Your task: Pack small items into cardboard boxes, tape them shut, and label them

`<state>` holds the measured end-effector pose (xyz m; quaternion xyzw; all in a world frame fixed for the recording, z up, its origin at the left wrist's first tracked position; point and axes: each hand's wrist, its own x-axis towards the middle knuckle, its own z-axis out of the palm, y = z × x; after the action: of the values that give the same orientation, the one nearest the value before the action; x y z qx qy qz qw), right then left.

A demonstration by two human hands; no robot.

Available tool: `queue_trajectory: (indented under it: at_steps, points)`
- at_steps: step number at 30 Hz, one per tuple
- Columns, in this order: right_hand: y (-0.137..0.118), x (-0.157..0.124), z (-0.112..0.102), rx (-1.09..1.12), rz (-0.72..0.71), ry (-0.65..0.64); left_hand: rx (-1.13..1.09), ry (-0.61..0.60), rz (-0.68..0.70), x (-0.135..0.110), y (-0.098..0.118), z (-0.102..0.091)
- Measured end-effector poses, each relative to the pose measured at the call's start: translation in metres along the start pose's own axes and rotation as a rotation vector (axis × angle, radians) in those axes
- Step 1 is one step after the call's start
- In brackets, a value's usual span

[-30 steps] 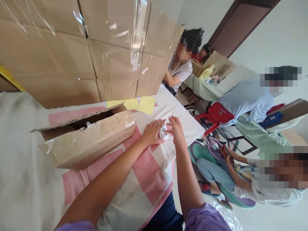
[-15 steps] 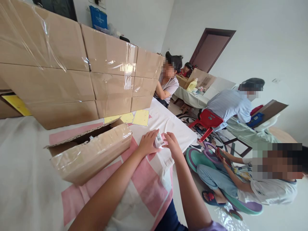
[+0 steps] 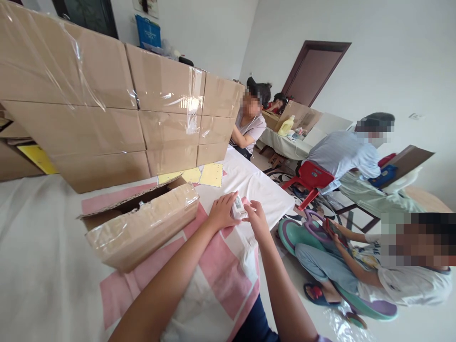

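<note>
Above the near right corner of the table, my left hand (image 3: 223, 212) is closed around a small white box-like pack (image 3: 239, 208) with a dark printed picture on its face. Whether it is a box or a stack of cards is too small to tell. From the right, my right hand (image 3: 257, 219) pinches the pack's other side with bent fingers. A long open carton (image 3: 142, 228) of brown cardboard lies to the left of my hands, its flap raised. What it contains is mostly hidden. Beyond my hands, yellow printed cards (image 3: 211, 175) rest on the cloth.
A wall of taped cardboard boxes (image 3: 171, 130) lines the table's far side. A pink and white cloth (image 3: 224, 266) lies under my arms. To the right, a person (image 3: 384, 280) sits low holding a phone. Farther off, people sit near a red chair (image 3: 315, 178).
The view has shifted slightly, moving the scene a little to the right. My right fingers have curled in closer on the pack, and its printed face shows more plainly.
</note>
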<state>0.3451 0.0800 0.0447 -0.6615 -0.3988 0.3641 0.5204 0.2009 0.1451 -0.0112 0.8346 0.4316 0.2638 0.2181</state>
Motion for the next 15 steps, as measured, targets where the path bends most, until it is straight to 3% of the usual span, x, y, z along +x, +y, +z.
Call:
queue_trajectory:
  at_steps: [7, 15]
  points:
    - [0.008, 0.002, -0.002, 0.105, 0.036, -0.001, -0.016, 0.002, 0.008, 0.0, -0.001, 0.0]
    - [0.017, -0.001, -0.021, 0.04, 0.113, -0.039, -0.013, -0.005, 0.006, 0.0, -0.001, 0.0]
